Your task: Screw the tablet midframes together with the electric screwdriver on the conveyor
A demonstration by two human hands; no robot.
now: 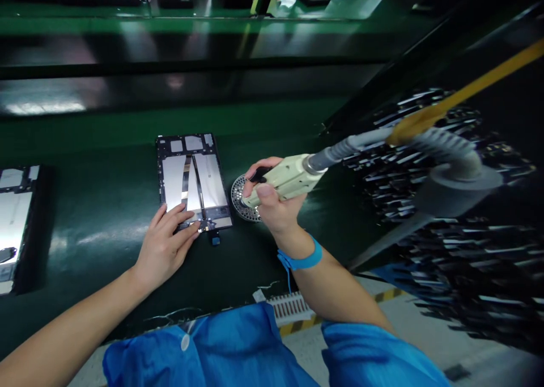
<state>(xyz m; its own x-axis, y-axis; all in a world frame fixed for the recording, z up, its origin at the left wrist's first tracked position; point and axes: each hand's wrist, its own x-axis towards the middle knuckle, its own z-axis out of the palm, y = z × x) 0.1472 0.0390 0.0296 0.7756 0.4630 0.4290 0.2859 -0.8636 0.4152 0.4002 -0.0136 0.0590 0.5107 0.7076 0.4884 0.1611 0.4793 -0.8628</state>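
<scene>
An opened tablet (172, 174) lies on the green mat, its silvery inside facing up with two flex cables running down it. My left hand (168, 237) rests on its lower left part, fingers stretched out and lying over the edge. In my right hand (276, 203) is a cream-coloured electric screwdriver (291, 177), my fingers wrapped round its body. The tool's tip is hidden, close over a round metal dish full of holes (238, 197) just right of the tablet. A small dark part with a blue face (216, 239) sticks out below the tablet's lower edge.
Another opened tablet (17, 217) lies at the far left. A grey cable (446, 143) with a yellow strap (480, 86) runs from the screwdriver to the right. Densely stacked dark parts (480, 251) fill the right side. A shelf edge (191, 24) crosses the back.
</scene>
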